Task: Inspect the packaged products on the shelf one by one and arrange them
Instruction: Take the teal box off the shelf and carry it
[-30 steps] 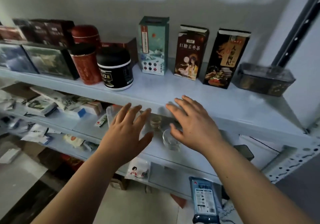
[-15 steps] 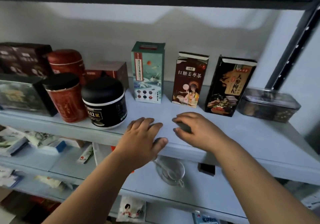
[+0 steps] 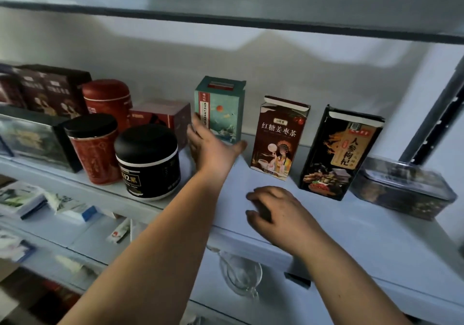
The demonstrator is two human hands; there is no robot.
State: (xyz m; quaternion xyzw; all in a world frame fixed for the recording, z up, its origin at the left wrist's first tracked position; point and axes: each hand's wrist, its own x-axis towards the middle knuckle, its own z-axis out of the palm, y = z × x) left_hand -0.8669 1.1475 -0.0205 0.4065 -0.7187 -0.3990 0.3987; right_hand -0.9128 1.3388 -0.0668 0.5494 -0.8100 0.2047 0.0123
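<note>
The left hand (image 3: 211,149) is leaving the shelf (image 3: 376,236) edge and reaching, fingers spread and empty, for the upright teal box (image 3: 223,106) at the back. The right hand (image 3: 278,211) is resting on the shelf, loosely curled and holding nothing. Inspection of this box is likely starting.

Tall teal cardboard box (image 3: 221,108): sea-green, red vertical strip, orange sun, wave print. Maroon cardboard carton (image 3: 278,139): gold lettering, pale moon & robed-figure pic. Black cardboard carton (image 3: 339,154): gold dragon, tan label w/ dark chars, red-brown food pic at btm. Squat black plastic jar (image 3: 148,161): black lid, white band, pale "12". Red cylindrical tin (image 3: 94,151): black lid, faint tonal pattern. Dark rectangular tin (image 3: 401,191): gold flecks, clear lid. Pale blue-grey metal shelf (image 3: 364,236): plain.
</note>
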